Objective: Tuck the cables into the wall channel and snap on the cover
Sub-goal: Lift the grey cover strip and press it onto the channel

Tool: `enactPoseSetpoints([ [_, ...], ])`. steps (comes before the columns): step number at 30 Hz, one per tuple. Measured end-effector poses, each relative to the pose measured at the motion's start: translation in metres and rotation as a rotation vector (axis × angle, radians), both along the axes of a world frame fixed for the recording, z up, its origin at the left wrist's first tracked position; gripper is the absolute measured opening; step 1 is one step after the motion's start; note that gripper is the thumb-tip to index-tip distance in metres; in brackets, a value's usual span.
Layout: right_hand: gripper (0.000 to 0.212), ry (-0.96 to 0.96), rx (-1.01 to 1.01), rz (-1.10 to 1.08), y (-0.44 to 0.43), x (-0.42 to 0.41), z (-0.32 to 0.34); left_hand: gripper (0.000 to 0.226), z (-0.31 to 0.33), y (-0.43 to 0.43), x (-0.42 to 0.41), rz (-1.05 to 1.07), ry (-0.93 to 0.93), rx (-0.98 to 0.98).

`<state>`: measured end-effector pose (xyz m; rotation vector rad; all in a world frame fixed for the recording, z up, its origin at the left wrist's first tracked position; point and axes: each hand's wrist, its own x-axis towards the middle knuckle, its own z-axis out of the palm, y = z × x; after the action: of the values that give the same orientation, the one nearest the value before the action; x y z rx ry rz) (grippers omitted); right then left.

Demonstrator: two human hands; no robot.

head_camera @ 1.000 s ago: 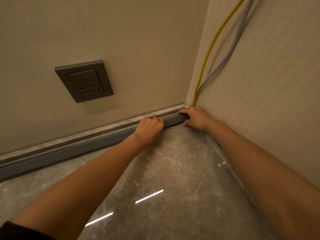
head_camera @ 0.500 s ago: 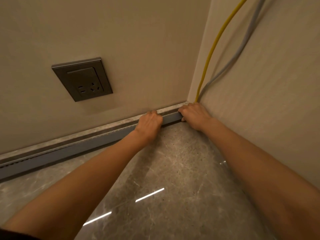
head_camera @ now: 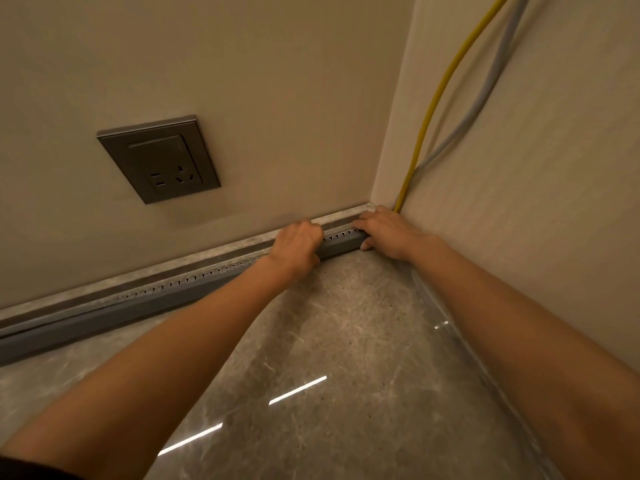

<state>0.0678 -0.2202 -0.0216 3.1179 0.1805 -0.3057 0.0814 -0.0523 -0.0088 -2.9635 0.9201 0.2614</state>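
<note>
A long grey slotted wall channel (head_camera: 145, 301) runs along the foot of the left wall to the room corner. Its toothed top edge shows between my hands. My left hand (head_camera: 298, 245) is curled over the channel a little short of the corner. At the corner end, my right hand (head_camera: 386, 230) grips the channel with fingers over its top and thumb on its front. A yellow cable (head_camera: 440, 95) and a grey cable (head_camera: 491, 77) come down the right wall into the corner behind my right hand. Their lower ends are hidden.
A dark grey wall socket (head_camera: 159, 159) sits on the left wall above the channel. A stone skirting strip (head_camera: 214, 252) runs behind the channel. The floor (head_camera: 339, 341) is glossy grey marble tile.
My right hand has shifted slightly toward the corner, and the channel's toothed top edge now shows between my hands. My left hand stays in place on the channel.
</note>
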Motion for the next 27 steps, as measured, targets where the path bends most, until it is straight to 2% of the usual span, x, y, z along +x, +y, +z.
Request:
enactPoseSetpoints([
  [9, 0.039, 0.016, 0.119, -0.015, -0.001, 0.000, 0.003, 0.040, -0.002, -0.004, 0.000, 0.071, 0.019, -0.158],
  [12, 0.040, -0.002, 0.105, -0.013, -0.001, -0.001, 0.001, 0.033, -0.004, -0.009, 0.002, 0.078, 0.074, -0.121],
  [20, 0.031, -0.039, 0.069, -0.021, -0.001, -0.004, -0.002, 0.029, -0.010, -0.014, 0.000, -0.013, -0.008, -0.054],
  [27, 0.030, -0.090, 0.010, -0.070, 0.007, -0.010, -0.002, 0.029, -0.015, -0.010, -0.002, 0.014, 0.015, -0.121],
])
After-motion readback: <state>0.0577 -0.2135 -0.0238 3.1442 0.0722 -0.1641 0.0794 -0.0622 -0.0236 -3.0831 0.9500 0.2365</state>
